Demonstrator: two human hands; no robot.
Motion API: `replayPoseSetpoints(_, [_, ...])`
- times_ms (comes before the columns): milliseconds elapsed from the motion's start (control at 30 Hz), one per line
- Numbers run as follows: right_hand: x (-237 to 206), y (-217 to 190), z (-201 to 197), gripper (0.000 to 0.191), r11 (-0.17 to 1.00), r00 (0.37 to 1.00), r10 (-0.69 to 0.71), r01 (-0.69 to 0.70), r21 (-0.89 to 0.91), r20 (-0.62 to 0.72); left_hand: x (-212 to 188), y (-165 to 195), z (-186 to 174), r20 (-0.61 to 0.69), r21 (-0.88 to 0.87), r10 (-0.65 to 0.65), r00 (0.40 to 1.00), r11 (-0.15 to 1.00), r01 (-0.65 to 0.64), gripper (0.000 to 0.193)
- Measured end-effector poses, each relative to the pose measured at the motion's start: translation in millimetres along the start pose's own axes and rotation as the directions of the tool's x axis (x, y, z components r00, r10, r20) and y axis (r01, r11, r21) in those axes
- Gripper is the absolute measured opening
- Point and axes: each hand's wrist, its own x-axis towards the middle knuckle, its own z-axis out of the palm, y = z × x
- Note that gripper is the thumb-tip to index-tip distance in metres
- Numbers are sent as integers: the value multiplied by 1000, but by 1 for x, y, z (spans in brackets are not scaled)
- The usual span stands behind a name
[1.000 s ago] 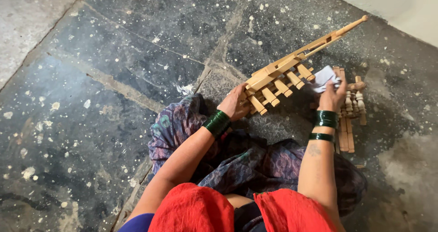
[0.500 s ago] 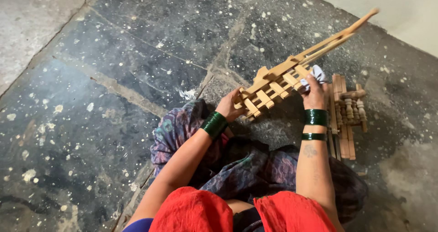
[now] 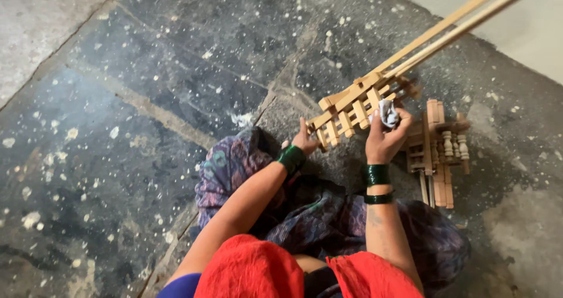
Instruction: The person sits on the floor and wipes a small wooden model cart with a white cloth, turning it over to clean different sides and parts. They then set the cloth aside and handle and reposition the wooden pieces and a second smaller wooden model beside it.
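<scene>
While the left hand [image 3: 305, 138] clasps the low end of the long pale slatted wooden frame [image 3: 352, 107] above the floor, the right hand [image 3: 384, 139] pinches a small whitish cloth [image 3: 387, 112] against its slats

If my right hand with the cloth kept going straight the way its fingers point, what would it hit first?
The right hand, gripping a small pale cloth, points up and slightly right. It would first meet the slatted wooden frame it is almost touching, near where the long sticks join. Depth is unclear, so contact may already exist.

Stacked wooden pieces [image 3: 437, 151] crowd the right; left stone floor [image 3: 146, 98] lies open.
</scene>
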Motion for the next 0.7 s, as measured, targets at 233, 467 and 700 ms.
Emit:
replayPoseSetpoints(233, [-32,-18,-2,36,984,993,-100,108,-144,61,-11,10,-11,-289,2,161,944,986,-168,114])
replayPoseSetpoints(467, [-63,-40,23,40,959,968,-203,228,-171,151,-19,10,-32,-113,-70,593,798,796,-601,106])
replayPoseSetpoints(700, [-76,-51,27,38,952,956,-220,254,-173,195,-13,13,-37,60,22,448,892,893,-450,114])
